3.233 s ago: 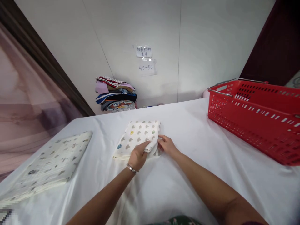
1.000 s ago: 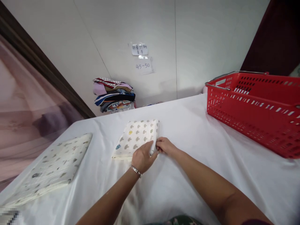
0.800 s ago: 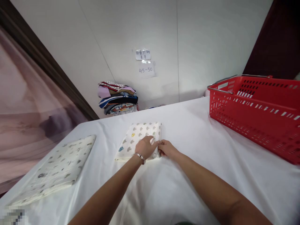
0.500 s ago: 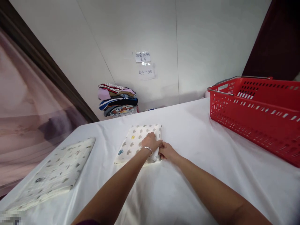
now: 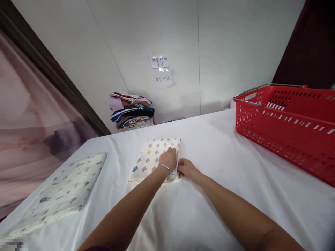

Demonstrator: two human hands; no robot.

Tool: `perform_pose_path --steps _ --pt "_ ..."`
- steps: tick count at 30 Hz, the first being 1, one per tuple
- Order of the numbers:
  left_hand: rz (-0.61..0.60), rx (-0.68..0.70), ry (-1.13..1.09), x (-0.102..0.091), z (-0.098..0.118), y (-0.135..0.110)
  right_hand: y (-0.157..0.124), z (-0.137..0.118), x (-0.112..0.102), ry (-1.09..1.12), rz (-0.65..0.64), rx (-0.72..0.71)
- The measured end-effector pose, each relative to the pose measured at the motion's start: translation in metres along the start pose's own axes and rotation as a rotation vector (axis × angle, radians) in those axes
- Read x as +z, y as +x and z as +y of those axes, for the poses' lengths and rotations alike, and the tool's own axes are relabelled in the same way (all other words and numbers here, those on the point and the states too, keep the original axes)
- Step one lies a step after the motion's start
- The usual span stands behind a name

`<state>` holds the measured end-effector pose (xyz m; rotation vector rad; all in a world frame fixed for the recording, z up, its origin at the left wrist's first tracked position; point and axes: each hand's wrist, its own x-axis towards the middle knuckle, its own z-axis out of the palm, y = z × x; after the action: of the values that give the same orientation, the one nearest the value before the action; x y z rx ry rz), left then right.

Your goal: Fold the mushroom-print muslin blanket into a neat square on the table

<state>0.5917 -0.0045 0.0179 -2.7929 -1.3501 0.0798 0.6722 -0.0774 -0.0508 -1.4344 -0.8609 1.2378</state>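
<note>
A folded cream cloth (image 5: 150,157) printed with grey mushroom shapes lies on the white-covered table (image 5: 209,195). My left hand (image 5: 169,158) lies palm down on its right half, fingers stretched flat toward the far edge; a metal bracelet circles that wrist. My right hand (image 5: 184,168) is at the cloth's near right corner, fingers curled and pinching the edge of the folded layers.
A second folded printed cloth (image 5: 62,188) lies at the left of the table. A red plastic basket (image 5: 285,122) with a metal handle stands at the right. A stack of folded clothes (image 5: 132,111) sits by the wall, under two paper notes (image 5: 162,69).
My left hand has slid from the cloth's near edge up across its right side, pressing flat. My right hand has stayed at the near right corner.
</note>
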Motion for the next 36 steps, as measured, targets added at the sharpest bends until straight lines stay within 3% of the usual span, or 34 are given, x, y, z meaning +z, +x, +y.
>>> perform_pose_path --steps 5,12,15,19,21,24,28,32,36 --pt "-0.037 -0.024 -0.105 0.006 0.007 -0.002 0.000 -0.002 -0.001 0.013 0.005 0.021" --pt "-0.033 -0.050 -0.409 0.002 -0.009 -0.004 -0.002 -0.006 -0.004 0.071 -0.001 0.038" --pt "0.016 -0.076 -0.440 0.002 -0.029 -0.002 -0.004 -0.008 -0.002 0.068 0.019 0.028" --pt "0.219 -0.158 -0.196 0.009 -0.071 0.002 -0.006 -0.007 0.002 0.003 0.099 -0.047" --pt "0.245 -0.220 -0.113 0.017 -0.093 0.003 -0.007 -0.007 0.004 -0.002 0.131 -0.068" --pt "0.161 -0.325 -0.147 0.030 -0.116 0.002 -0.008 -0.009 0.007 0.049 0.111 -0.047" --pt "0.117 -0.354 -0.220 0.042 -0.125 0.001 -0.009 -0.008 0.009 0.055 0.062 -0.059" --pt "0.110 -0.397 -0.242 0.039 -0.127 0.002 -0.006 -0.005 0.006 0.031 0.040 -0.013" --pt "-0.011 -0.554 -0.286 0.034 -0.141 0.002 -0.006 -0.006 0.001 -0.043 0.018 0.051"
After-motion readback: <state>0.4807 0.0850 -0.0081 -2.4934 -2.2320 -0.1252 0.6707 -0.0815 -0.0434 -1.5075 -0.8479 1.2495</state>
